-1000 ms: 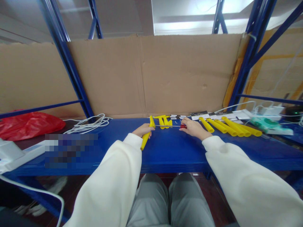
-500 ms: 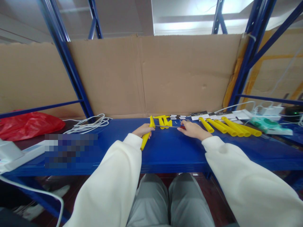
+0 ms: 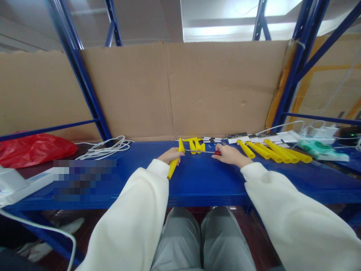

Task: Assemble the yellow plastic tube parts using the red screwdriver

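My left hand (image 3: 172, 155) is closed round a yellow tool-like piece with a long tubular handle (image 3: 172, 170) and a narrower head, held tilted above the blue shelf. In my right hand (image 3: 229, 154) is a screwdriver with a red handle (image 3: 217, 153), its thin metal shaft (image 3: 200, 151) stretching left to the head of the yellow piece. Exactly how the tip meets the piece is too small to make out. Just behind the shaft lie several short yellow parts (image 3: 193, 146). Black-and-white slim items (image 3: 212, 139) rest against the back.
Several yellow tubes (image 3: 267, 151) lie at the right, near white and black packets (image 3: 237, 138) and a green-and-white bag (image 3: 318, 148). A coiled white cable (image 3: 108, 148), a red plastic bag (image 3: 39, 149) and a power strip (image 3: 31, 184) are at the left. Cardboard (image 3: 197, 90) walls the back.
My right fingers have shifted slightly on the screwdriver, and more of its red handle shows. My left hand and the yellow piece stay in place.
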Demonstrator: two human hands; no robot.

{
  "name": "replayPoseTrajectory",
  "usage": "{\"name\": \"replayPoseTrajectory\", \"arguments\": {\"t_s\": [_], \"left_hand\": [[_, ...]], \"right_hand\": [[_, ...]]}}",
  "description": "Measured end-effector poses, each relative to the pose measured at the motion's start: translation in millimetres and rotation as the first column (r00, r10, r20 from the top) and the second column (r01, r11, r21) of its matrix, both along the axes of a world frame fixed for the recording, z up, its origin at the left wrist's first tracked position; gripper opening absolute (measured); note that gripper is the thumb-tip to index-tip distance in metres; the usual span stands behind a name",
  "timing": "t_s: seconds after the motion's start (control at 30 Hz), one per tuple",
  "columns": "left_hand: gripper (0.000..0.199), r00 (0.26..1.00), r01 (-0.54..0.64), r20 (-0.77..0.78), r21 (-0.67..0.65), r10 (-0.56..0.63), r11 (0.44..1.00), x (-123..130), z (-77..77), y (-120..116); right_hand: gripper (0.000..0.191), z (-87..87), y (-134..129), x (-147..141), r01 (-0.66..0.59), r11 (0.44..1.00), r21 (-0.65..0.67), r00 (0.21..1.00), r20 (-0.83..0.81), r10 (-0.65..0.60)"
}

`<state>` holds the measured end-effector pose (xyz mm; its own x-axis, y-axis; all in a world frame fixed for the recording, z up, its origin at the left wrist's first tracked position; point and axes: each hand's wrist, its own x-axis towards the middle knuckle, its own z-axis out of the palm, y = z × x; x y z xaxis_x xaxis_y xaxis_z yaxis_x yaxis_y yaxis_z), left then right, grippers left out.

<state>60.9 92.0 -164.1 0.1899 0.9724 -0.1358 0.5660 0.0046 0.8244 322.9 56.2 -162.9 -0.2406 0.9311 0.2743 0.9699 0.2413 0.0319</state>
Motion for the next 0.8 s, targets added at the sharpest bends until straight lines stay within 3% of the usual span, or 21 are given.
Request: {"name": "replayPoseTrajectory", "arguments": {"t_s": [0.17, 0.37, 0.57, 0.8], "left_hand": [[0.016, 1.0, -0.009, -0.002, 0.0, 0.009, 1.0, -0.5, 0.4, 0.1], [0.014, 1.0, -0.004, -0.015, 0.006, 0.004, 1.0, 0.0, 1.2, -1.5], [0.013, 1.0, -0.007, 0.007, 0.003, 0.007, 1.0, -0.4, 0.5, -0.3], [0.015, 1.0, 0.01, -0.004, 0.022, -0.01, 1.0, -0.6, 1.0, -1.2]], "right_hand": [[0.029, 1.8, -0.6, -2.1, -0.042, 0.998, -0.048, 0.999, 0.026, 0.043], [0.019, -1.8, 4.3, 2.7, -0.028, 0.998, 0.055, 0.998, 0.053, 0.025], [0.015, 0.6, 1.3, 3.3, -0.037, 0.998, 0.045, 0.997, 0.076, 0.033], [0.017, 3.7, -2.2, 2.4, 0.03, 0.995, 0.099, 0.996, 0.084, -0.038]]}}
